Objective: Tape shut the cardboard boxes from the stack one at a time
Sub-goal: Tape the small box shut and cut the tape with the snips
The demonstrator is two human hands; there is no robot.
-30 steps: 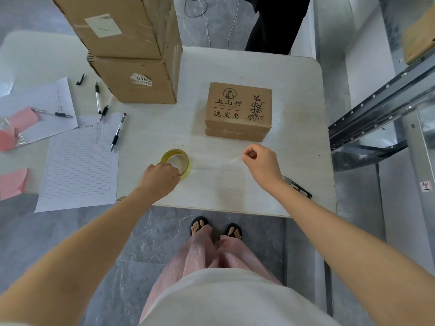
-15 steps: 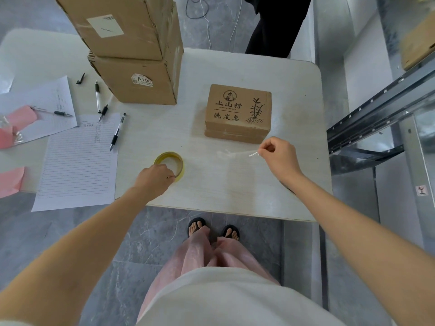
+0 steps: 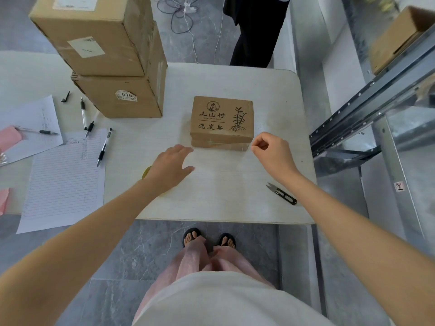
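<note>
Head view of a white tabletop (image 3: 223, 184) with a person's two bare hands above it.

Cardboard boxes, three on the tabletop: an upper large box (image 3: 94, 36) stacked on a lower large box (image 3: 122, 97) at the far left, and one small printed box (image 3: 221, 116) lying flat at the centre, well apart from the stack. A fourth, open box (image 3: 397, 38) sits on the metal shelf (image 3: 367, 107) at the right.

Other items:
- Four pens (image 3: 104, 147) at the left, with two sheets of paper (image 3: 63, 180).
- One pair of black thread snips (image 3: 281, 193) near the front right edge.
- One yellowish tape roll (image 3: 146, 172), mostly hidden under the left wrist.

The left hand (image 3: 170, 169) hovers palm down with its fingers (image 3: 186, 150) straight and spread. The fingertips lie just beside the near left corner of the small printed box; contact with it cannot be told.

The right hand (image 3: 273, 154) has its fingers (image 3: 257, 142) curled narrow, thumb and forefinger pinching the right end of one clear tape strip (image 3: 226, 145). The strip runs along the near face of the small printed box, from the left corner to the right corner. The pinch lies just off that right corner, so the box sits between the two hands, beyond the fingertips of both
</note>
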